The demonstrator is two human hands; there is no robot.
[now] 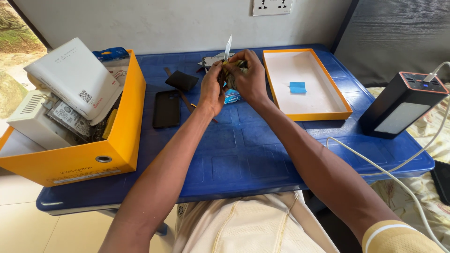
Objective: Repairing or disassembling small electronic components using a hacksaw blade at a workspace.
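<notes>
While a small dark part (233,71) is pinched in both hands' grip, left hand (212,86) and right hand (248,77), the upright blade (228,48) could slip toward fingers; the phone (166,108) lies near left on the table (243,154).

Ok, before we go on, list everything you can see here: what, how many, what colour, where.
table: 1, blue, under everything
storage box: 1, orange, left side, full of hardware
white devices: 2, in the storage box
hard drive: 1, silver, in the storage box
phone: 1, black, flat beside the box
pouch: 1, black, behind the phone
box lid: 1, orange rim, white inside, right of centre
blue piece: 1, in the lid
power bank: 1, black, far right
cable: 1, white, plugged into the power bank
wall socket: 1, white, on the wall
blade-like tool: 1, silver, sticking up from the hands
left hand: gripping a small dark item
right hand: gripping the same item
</notes>
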